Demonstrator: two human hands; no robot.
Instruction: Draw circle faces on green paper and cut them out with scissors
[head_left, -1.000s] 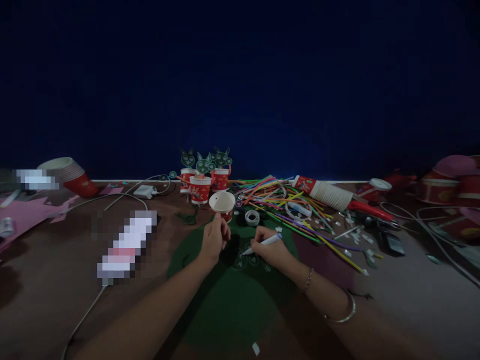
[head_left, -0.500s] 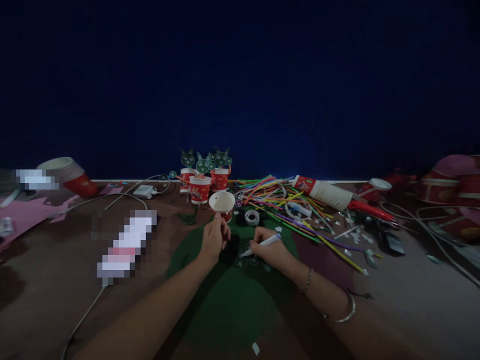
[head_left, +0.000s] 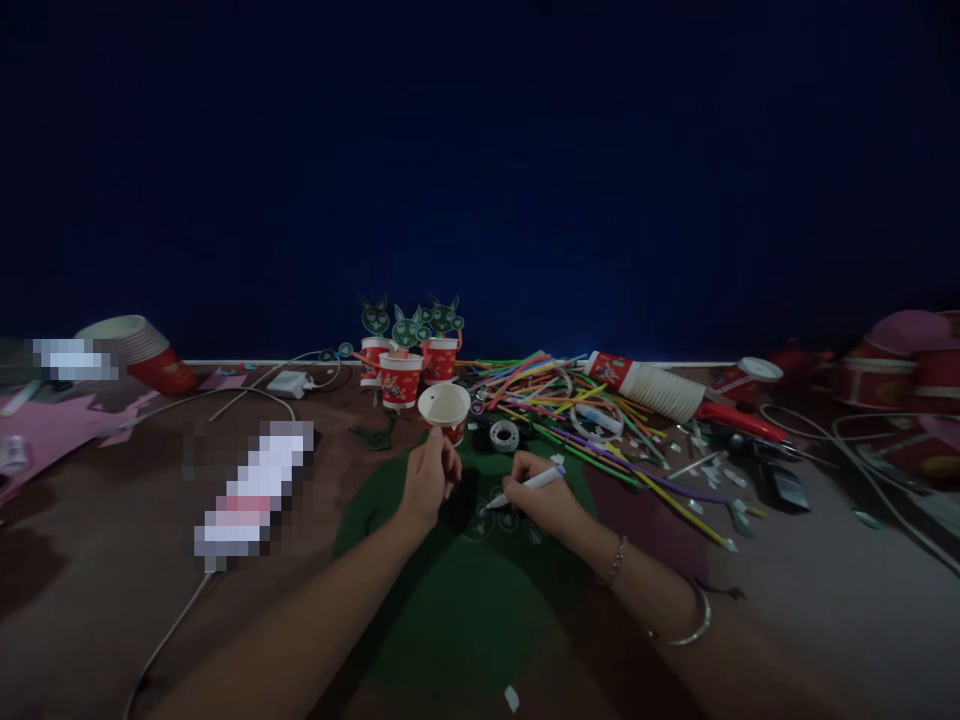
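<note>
My right hand (head_left: 538,487) is closed around a white marker (head_left: 534,482), whose tip meets the chalk-like drawing (head_left: 482,522) on a round dark green sheet (head_left: 465,620). Rounded pale outlines show there, partly under the hand. My left hand (head_left: 430,478) is curled at the sheet's upper part, its fingers bent inward. What it grips, if anything, is hidden. Just beyond its fingertips stands a red paper cup (head_left: 445,404) with a small hole in its inner wall; whether the hand touches it I cannot tell. A roll of tape (head_left: 504,435) lies right of the cup.
Behind stand red cups (head_left: 400,380) topped with green animal faces (head_left: 408,327). Colourful pipe cleaners (head_left: 540,385), a toppled cup stack (head_left: 660,388), red-handled scissors (head_left: 742,420) and paper scraps fill the right. At left lie a blurred-out phone-like object (head_left: 255,490), its cable and a charger (head_left: 290,383).
The marker and my right hand have shifted very slightly up and to the right. My left hand and the other things look the same.
</note>
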